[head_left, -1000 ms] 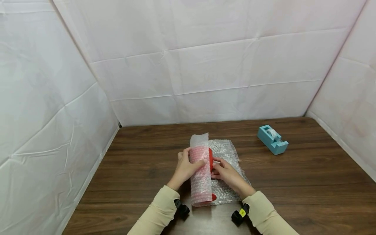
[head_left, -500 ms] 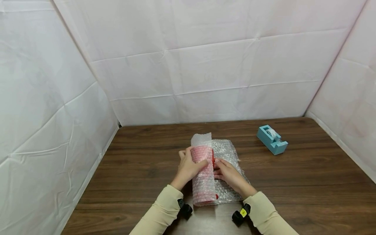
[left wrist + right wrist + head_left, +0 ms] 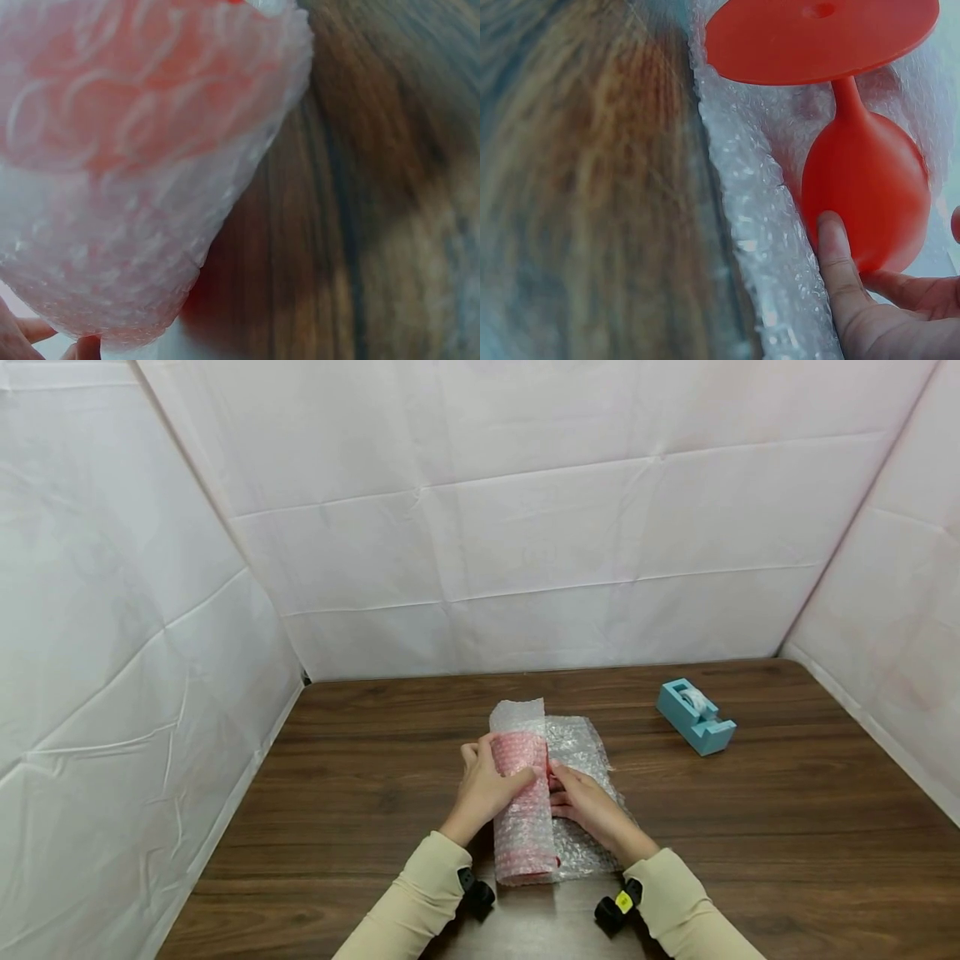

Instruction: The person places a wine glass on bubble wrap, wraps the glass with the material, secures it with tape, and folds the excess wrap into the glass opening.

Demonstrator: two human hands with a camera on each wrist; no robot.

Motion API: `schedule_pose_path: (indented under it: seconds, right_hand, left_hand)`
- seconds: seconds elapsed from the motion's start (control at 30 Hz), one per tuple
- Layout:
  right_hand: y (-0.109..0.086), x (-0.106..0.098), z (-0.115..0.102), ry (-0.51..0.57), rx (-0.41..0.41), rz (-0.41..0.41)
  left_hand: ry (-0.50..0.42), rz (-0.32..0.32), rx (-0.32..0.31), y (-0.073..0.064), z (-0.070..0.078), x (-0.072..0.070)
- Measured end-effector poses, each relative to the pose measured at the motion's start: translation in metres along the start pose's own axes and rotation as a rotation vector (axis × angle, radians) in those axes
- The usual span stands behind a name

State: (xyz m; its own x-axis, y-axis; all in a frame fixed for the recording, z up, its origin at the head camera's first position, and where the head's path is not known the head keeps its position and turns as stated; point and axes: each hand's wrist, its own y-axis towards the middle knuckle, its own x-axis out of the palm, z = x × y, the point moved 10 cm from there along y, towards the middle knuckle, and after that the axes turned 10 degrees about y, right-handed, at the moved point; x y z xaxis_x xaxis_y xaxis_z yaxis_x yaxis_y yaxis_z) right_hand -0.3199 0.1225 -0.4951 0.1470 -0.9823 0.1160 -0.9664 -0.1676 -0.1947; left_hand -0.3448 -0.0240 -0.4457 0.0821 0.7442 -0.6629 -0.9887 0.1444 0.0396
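Note:
A red wine glass (image 3: 868, 184) lies on its side in a sheet of bubble wrap (image 3: 521, 827), its round foot, stem and bowl plain in the right wrist view. One part of the sheet curves over the glass, which shows pink through it. My left hand (image 3: 482, 792) grips this covered part, thumb on top and fingers along the left side. From the right, my right hand (image 3: 592, 810) holds the bowl, thumb against its side and fingers beneath. In the left wrist view the wrapped side (image 3: 142, 187) fills the left half, with fingertips (image 3: 86, 348) at its lower edge.
A light blue tape dispenser (image 3: 696, 717) with a roll of clear tape stands at the back right of the dark wooden table (image 3: 360, 777). White sheeting (image 3: 540, 527) hangs behind the table and along both sides.
The covering part of the bubble wrap has moved slightly right with my left hand and now hides more of the red wine glass. My right hand has shifted slightly right too.

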Motion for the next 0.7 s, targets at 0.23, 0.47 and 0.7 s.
schedule_pose_path:
  seconds: [0.23,0.47,0.7]
  right_hand:
    - [0.0001,-0.0016,0.0008,-0.02,0.001,0.006]
    - [-0.0011,-0.0015,-0.0002,-0.043,-0.011,-0.005]
    - [-0.0019,-0.0029,-0.0016,-0.052,-0.011,0.016]
  left_hand:
    - [0.008,0.005,0.01,-0.0005,0.0014,0.0019]
    - [-0.009,-0.01,0.024,-0.0017,0.0026,0.0027]
    - [-0.05,-0.01,0.084,-0.0018,0.0056,0.0025]
